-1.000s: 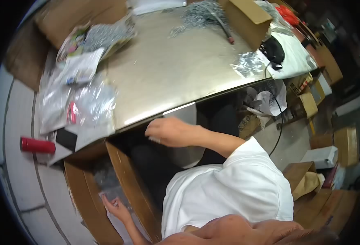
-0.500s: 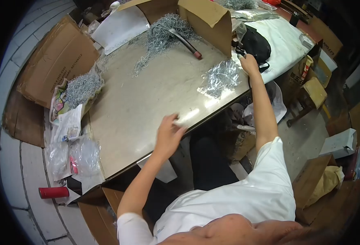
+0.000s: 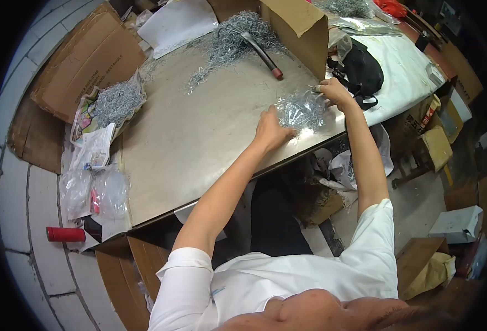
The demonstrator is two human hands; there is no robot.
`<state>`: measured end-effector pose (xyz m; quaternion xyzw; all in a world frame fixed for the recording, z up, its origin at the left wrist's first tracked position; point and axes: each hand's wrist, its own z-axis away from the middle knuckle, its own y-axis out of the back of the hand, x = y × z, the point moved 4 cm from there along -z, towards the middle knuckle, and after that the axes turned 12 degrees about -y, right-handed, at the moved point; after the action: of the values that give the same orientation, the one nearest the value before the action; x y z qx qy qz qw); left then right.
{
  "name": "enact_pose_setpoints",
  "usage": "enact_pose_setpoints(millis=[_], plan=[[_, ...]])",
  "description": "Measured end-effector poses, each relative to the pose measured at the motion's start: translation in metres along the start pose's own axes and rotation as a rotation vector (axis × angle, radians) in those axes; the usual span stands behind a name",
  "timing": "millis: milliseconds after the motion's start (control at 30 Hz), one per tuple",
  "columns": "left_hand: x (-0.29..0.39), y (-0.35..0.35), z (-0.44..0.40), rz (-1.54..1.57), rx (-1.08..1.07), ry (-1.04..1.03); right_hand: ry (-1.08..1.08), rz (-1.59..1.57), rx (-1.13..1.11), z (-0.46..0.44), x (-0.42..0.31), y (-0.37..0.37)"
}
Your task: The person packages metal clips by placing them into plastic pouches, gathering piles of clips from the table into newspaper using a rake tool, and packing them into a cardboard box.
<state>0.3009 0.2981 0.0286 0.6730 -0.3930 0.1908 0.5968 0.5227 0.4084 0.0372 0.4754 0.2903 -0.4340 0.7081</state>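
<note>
Contact is made by the left hand [image 3: 271, 129] with the left side of a clear plastic bag [image 3: 303, 114], its thumb and fingers spread wide along the edge. The right hand [image 3: 336, 92] is held at the bag's far right corner with its fingers drawn in narrow; whether the film is gripped cannot be told. The bag is laid on the metal tabletop [image 3: 171, 149] close to its near edge, so little surface is left on the near side. To the left, a broad stretch of metal is offered for sideways movement. On the right, room is limited by a black pouch [image 3: 363, 67] on a white sheet [image 3: 401, 66], just beside the right hand. The far side is bounded by an open cardboard box [image 3: 301, 34], and by a heap of thin silver pieces [image 3: 233, 41] with a dark tube [image 3: 263, 57], red-tipped, lying across it. At the far left, more silver pieces are held in a printed packet [image 3: 116, 105] before a leaning cardboard panel [image 3: 89, 69]. Near the left corner, a red cylinder [image 3: 65, 234] is seen beyond the table.
</note>
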Motion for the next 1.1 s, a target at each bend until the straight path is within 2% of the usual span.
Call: enact_pose_setpoints(millis=[167, 233, 300, 333, 433, 500, 633, 700, 767, 867, 900, 933, 967, 1000, 1033, 1067, 1100], plan=[[-0.020, -0.009, -0.001, 0.200, -0.014, -0.026, 0.028, 0.065, -0.051, 0.034, -0.024, -0.037], [-0.012, -0.004, 0.005, 0.226, -0.016, -0.030, 0.030, 0.220, -0.083, 0.049, -0.036, -0.049], [-0.003, 0.001, 0.013, 0.464, -0.052, 0.114, 0.018, 0.269, -0.159, 0.065, -0.047, -0.058], [-0.007, -0.001, 0.015, 0.464, -0.042, 0.118, 0.048, 0.345, -0.189, 0.071, -0.050, -0.064], [-0.015, -0.009, 0.014, 0.618, 0.046, 0.013, 0.128, 0.519, -0.237, 0.076, -0.060, -0.082], [-0.015, -0.006, 0.018, 0.489, 0.137, -0.036, 0.082, 0.699, -0.163, 0.087, -0.067, -0.092], [-0.015, 0.001, 0.034, 0.661, 0.210, 0.034, 0.275, 0.944, 0.064, 0.084, -0.058, -0.113], [-0.013, 0.012, 0.052, 0.581, 0.200, 0.082, 0.309, 0.927, 0.099, 0.083, -0.048, -0.124], [-0.015, 0.030, 0.080, 0.506, 0.200, 0.143, 0.372, 0.904, 0.159, 0.088, -0.046, -0.129], [-0.006, 0.086, 0.160, 0.677, 0.053, -0.019, 0.454, 0.927, 0.153, 0.087, -0.041, -0.128], [-0.003, 0.117, 0.197, 0.705, 0.005, -0.053, 0.644, 0.840, 0.219, 0.063, -0.022, -0.122], [0.001, 0.157, 0.235, 0.723, -0.002, -0.045, 0.425, 0.760, 0.024, 0.091, -0.044, -0.126], [-0.001, 0.192, 0.278, 0.739, 0.001, -0.031, 0.473, 0.659, 0.062, 0.097, -0.045, -0.130], [-0.014, 0.225, 0.324, 0.795, 0.138, 0.009, 0.365, 0.591, -0.040, 0.110, -0.054, -0.141], [-0.027, 0.259, 0.370, 0.843, 0.279, 0.034, 0.372, 0.445, -0.110, 0.106, -0.053, -0.153], [-0.043, 0.293, 0.423, 0.830, 0.545, 0.113, 0.300, 0.271, -0.294, 0.102, -0.056, -0.171], [-0.056, 0.322, 0.478, 0.810, 0.801, 0.179, 0.414, 0.198, -0.398, 0.087, -0.056, -0.193]])
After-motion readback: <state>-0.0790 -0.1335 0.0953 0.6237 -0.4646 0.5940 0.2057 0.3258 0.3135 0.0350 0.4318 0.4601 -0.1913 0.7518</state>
